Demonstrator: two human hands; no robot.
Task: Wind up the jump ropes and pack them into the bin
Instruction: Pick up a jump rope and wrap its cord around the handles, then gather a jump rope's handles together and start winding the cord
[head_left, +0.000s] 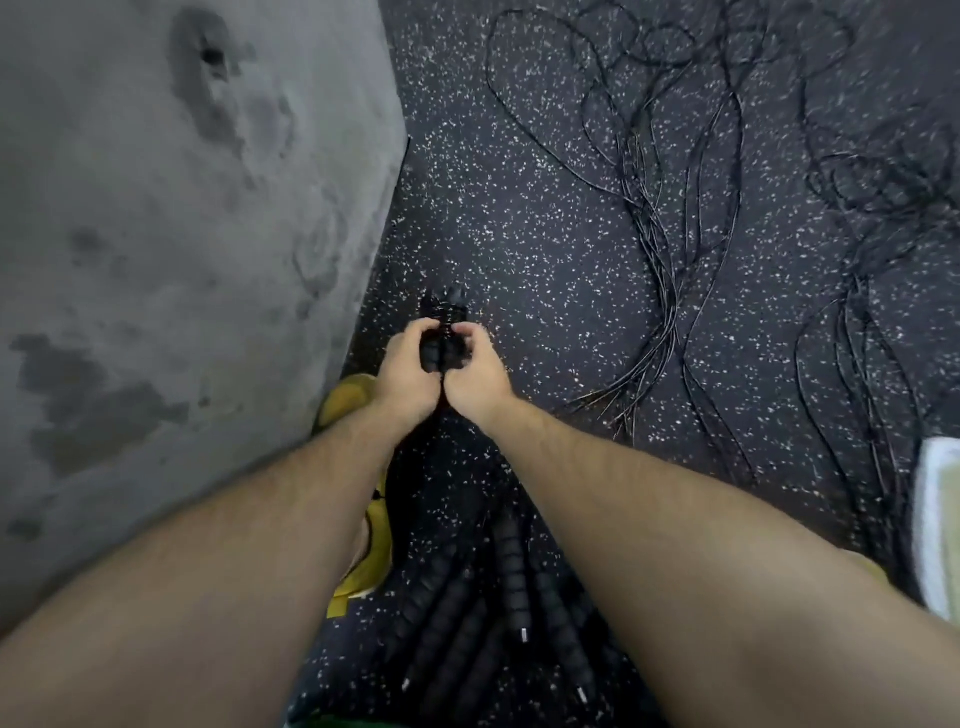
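At the centre of the frame a pair of black ribbed foam jump-rope handles (441, 349) is held upright between both hands, the long axis running away from the wrists toward the top of the frame, with a short stub and coiled wrap (448, 306) projecting above the fingertips; the left hand (404, 371) is curled round the left handle and the right hand (475, 374) round the right one, thumbs and fingers closed against the foam, the two hands pressed side by side so that neither is nearer; the thin black cords (670, 291) of further jump ropes are seen sprawled in loose loops over the dark speckled rubber floor (519, 234) at the right and upper right of the frame, well apart from the hands; more black ribbed handles (511, 545) with small metal tips lie at the bottom centre, between the forearms; a grey stained concrete slab (182, 234) fills the left; no bin can be made out; yellow footwear (348, 397) shows under the left wrist; no brand, label or writing can be read; winding is judged to be under way, with packing still ahead.
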